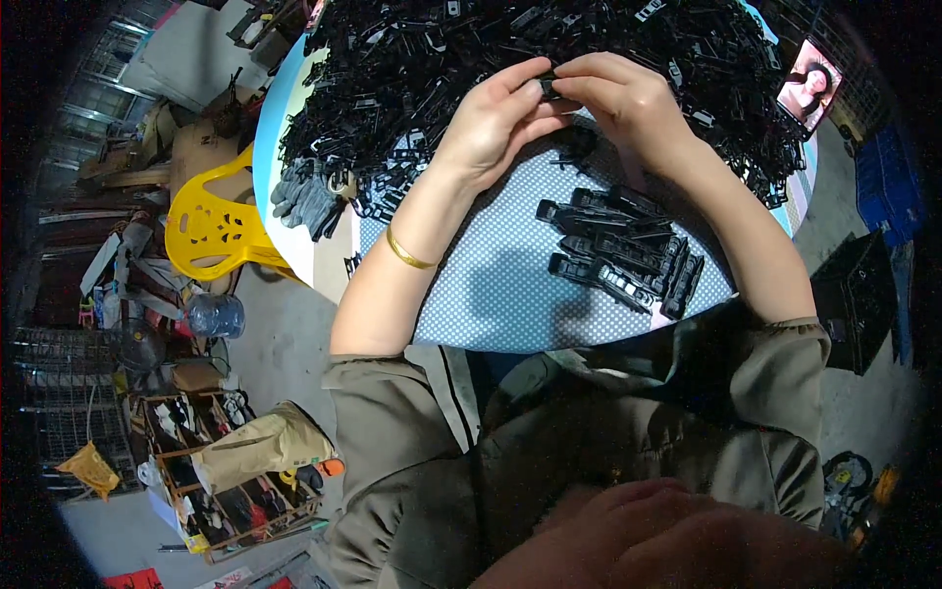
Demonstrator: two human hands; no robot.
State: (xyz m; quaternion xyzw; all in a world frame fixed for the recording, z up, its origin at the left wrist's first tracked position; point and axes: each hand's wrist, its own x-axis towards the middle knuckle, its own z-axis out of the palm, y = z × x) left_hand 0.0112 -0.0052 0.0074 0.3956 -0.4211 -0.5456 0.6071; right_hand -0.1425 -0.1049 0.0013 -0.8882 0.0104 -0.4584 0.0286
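Observation:
My left hand (496, 116) and my right hand (620, 96) meet above the far half of a round table. Between their fingertips is a small black plastic part (548, 88), mostly hidden by the fingers. Both hands are closed on it. Behind and around them spreads a large heap of black plastic parts (392, 108), some with shiny metal bits. Nearer to me, right of the middle, lies a small group of long black plastic pieces (623, 245), set roughly side by side on the dotted light-blue table cover (491, 285).
Grey gloves (306, 196) lie at the table's left edge. A phone or screen (810, 86) stands at the right rim. On the floor are a yellow plastic chair (216, 221), a water jug (214, 316), a shoe rack (235, 481) and blue crates (888, 182).

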